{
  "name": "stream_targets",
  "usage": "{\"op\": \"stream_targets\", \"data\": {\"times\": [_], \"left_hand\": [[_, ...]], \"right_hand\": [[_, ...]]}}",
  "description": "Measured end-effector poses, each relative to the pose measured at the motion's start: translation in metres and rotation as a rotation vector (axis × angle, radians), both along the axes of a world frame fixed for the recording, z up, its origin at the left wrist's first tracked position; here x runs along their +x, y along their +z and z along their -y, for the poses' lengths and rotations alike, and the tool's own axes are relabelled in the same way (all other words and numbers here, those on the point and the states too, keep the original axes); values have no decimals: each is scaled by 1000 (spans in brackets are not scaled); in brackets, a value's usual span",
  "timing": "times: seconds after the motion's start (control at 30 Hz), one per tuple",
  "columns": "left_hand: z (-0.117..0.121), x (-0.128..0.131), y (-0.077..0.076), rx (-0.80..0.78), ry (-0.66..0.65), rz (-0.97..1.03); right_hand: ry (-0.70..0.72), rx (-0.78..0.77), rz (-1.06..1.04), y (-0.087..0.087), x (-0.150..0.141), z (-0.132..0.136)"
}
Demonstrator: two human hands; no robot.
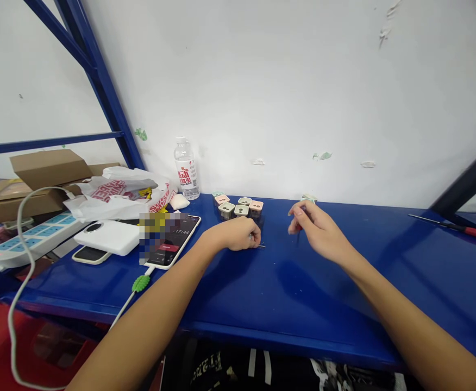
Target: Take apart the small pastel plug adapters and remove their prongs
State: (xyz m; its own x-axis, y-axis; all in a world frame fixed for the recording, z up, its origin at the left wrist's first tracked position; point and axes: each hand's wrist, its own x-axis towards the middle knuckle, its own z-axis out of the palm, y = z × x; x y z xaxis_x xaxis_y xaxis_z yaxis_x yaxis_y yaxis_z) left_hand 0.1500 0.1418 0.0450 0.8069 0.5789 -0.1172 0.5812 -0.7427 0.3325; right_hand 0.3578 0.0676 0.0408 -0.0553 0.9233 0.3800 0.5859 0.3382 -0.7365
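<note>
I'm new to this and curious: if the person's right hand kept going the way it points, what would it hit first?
The right hand would probably meet the pink-topped square block first, though depth is hard to judge from this view.

The head-worn camera looks from the person's own head, forward and down across a blue steel shelf (303, 293); it faces a white wall (262, 81) behind the shelf; it sits close above the work, with both forearms (148, 326) rising from the bottom edge; the left hand (233, 233) and right hand (317, 228) fall near mid-frame.
</note>
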Motion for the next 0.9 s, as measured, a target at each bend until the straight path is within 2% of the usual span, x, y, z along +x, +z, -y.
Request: {"op": "stream_targets", "data": {"times": [0.2,0.3,0.6,0.9], "left_hand": [[2,1,2,-39,-37,183],[3,2,3,-34,-38,257],[6,4,6,50,-53,418],[6,8,1,115,-44,356]], "right_hand": [[94,-153,314,-4,-8,2],[131,-174,324,-6,-11,3],[54,-140,310,-1,-7,2],[58,-178,297,1,-4,2]]}}
